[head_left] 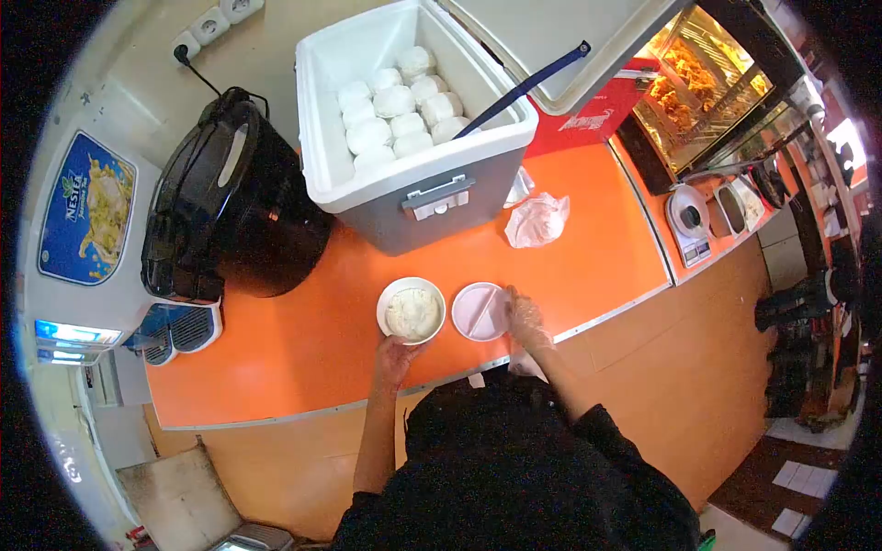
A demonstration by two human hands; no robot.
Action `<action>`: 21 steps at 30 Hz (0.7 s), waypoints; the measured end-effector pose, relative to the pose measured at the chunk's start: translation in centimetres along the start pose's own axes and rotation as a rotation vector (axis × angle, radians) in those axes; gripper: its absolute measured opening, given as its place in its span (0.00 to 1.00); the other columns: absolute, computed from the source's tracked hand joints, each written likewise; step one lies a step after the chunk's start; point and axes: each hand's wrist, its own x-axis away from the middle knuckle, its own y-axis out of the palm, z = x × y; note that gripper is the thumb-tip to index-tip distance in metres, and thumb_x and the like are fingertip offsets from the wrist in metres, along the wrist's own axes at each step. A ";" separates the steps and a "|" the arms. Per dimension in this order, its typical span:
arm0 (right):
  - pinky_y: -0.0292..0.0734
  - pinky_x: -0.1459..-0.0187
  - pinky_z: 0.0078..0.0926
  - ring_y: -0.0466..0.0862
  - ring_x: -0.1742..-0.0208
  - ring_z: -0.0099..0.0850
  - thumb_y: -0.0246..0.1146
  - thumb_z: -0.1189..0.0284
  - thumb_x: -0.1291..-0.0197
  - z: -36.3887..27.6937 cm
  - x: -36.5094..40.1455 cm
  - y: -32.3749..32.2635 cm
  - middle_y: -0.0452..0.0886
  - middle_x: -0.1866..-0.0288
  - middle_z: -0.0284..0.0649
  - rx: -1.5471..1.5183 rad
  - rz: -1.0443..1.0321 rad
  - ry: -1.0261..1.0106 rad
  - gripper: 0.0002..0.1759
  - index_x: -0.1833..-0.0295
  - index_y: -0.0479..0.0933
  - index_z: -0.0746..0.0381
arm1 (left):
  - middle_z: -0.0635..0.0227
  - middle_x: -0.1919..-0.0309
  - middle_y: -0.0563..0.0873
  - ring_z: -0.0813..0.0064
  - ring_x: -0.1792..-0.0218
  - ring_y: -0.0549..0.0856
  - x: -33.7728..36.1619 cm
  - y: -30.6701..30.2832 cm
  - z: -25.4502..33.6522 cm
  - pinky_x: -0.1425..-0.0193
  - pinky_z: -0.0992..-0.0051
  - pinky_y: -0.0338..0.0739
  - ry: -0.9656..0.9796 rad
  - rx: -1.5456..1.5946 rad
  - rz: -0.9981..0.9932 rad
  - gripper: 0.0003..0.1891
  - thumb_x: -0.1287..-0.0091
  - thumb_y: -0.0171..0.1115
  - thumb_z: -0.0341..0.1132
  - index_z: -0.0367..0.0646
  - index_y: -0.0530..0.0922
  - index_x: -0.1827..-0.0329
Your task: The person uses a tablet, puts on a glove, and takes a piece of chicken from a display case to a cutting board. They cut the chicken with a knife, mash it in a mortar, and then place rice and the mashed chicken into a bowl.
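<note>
My left hand [394, 360] grips the near side of a white bowl [382, 323], thumb at its rim. A mound of white food [413, 314], which looks like rice, fills the bowl. To its right stands a shallow round pinkish dish [467, 306], with a pale stick-like thing [481, 313] across it. At the right rim of this dish is my right hand [526, 321], in what seems a clear plastic glove. Its fingers are curled together; what they hold, if anything, is hidden.
An open cooler box [367, 220] with several white wrapped bundles [395, 101] stands behind the bowls on the orange counter [303, 367]. Left are a black lidded pot [266, 211] and a drink dispenser [87, 211]. Crumpled plastic [537, 220], a scale [689, 220] and a food display [694, 83] are right.
</note>
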 end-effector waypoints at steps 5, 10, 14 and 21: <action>0.78 0.60 0.43 0.86 0.62 0.49 0.58 0.77 0.40 -2.9 1.9 -10.6 0.84 0.65 0.51 -0.610 0.091 0.069 0.13 0.49 0.77 0.62 | 0.49 0.29 0.67 0.46 0.30 0.68 -1.1 3.1 0.4 0.30 0.41 0.68 -0.031 -0.142 -0.094 0.40 0.41 0.63 0.37 0.41 0.58 0.25; 0.79 0.60 0.40 0.84 0.64 0.46 0.60 0.77 0.40 -4.5 4.5 -13.5 0.82 0.65 0.51 -0.417 0.189 -0.009 0.17 0.45 0.76 0.65 | 0.57 0.26 0.63 0.56 0.27 0.65 -4.5 9.1 -5.3 0.29 0.44 0.65 -0.184 -0.005 -0.320 0.39 0.32 0.58 0.57 0.50 0.56 0.22; 0.80 0.58 0.43 0.84 0.60 0.51 0.60 0.70 0.39 0.4 5.4 -13.4 0.81 0.55 0.55 -0.167 0.144 0.284 0.22 0.40 0.73 0.63 | 0.58 0.26 0.63 0.55 0.26 0.64 -6.1 13.7 -11.8 0.29 0.44 0.65 -0.331 -0.360 -0.467 0.46 0.34 0.50 0.70 0.45 0.56 0.22; 0.79 0.57 0.47 0.84 0.59 0.50 0.59 0.70 0.43 13.8 2.3 -14.4 0.80 0.51 0.58 0.061 0.277 0.218 0.23 0.41 0.73 0.63 | 0.59 0.27 0.66 0.55 0.28 0.67 -9.4 23.0 -22.2 0.32 0.43 0.69 -0.353 -0.530 -0.368 0.42 0.32 0.45 0.69 0.49 0.58 0.23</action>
